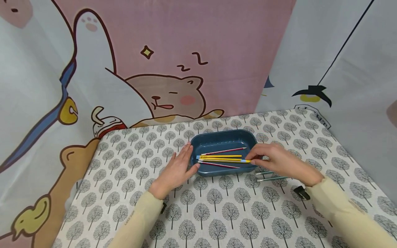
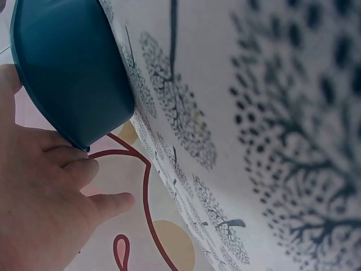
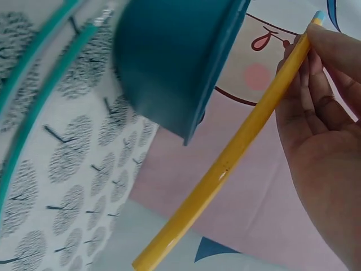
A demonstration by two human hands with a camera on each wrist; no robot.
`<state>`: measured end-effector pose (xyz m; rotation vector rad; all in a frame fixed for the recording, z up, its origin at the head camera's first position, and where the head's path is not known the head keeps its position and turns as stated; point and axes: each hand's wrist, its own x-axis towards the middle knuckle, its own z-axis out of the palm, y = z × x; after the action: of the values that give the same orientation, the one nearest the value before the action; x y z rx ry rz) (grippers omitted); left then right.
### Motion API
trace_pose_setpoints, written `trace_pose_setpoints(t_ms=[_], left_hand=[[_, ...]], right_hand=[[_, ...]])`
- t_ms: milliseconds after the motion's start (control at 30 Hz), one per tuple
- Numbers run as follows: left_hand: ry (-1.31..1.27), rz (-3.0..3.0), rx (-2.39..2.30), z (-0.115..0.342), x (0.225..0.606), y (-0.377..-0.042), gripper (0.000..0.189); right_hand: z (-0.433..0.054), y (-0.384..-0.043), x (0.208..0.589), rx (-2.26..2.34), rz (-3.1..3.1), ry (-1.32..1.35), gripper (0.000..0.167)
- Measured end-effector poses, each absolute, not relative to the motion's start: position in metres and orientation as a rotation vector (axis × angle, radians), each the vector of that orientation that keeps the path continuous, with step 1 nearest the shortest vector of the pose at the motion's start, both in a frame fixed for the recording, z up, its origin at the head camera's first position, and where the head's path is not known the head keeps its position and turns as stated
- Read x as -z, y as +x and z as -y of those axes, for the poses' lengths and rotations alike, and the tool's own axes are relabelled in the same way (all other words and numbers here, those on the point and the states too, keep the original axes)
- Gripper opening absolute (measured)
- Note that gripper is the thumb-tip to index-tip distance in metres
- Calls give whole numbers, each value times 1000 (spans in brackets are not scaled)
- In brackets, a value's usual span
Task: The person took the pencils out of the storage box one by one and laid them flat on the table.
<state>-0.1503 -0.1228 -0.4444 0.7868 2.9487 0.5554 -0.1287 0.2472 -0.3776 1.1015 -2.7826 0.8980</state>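
A dark blue rectangular dish (image 1: 223, 136) stands on the table. My left hand (image 1: 176, 170) rests against its left end, fingers extended along the rim and thumb by the front corner; the left wrist view shows fingers touching the rim. Inside the dish lie yellow pencils (image 1: 220, 156) and two dark red pencils (image 1: 227, 151). Over the dish's right end, my right hand (image 1: 274, 158) pinches a yellow pencil (image 3: 225, 164) between thumb and fingers, close to its light blue end. In the right wrist view this pencil slants beside the dish wall (image 3: 169, 62).
Two green pencils (image 1: 271, 178) lie on the tablecloth right of the dish, partly under my right forearm. A tree-patterned cloth (image 1: 217, 213) covers the table. Behind it hangs a curtain (image 1: 232, 62) with cartoon animals.
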Motion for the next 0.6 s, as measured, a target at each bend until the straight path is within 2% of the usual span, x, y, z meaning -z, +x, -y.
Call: trace_pose_setpoints(t_ms=[267,600], left_hand=[[778,-2941,-560,123,443,-150,81],[777,-2945,-560,122,443,-150,80]], right_hand=[[-261,-116,388,-927,2745,1097,33],[-272,-104,401,-946,2722,1101,33]])
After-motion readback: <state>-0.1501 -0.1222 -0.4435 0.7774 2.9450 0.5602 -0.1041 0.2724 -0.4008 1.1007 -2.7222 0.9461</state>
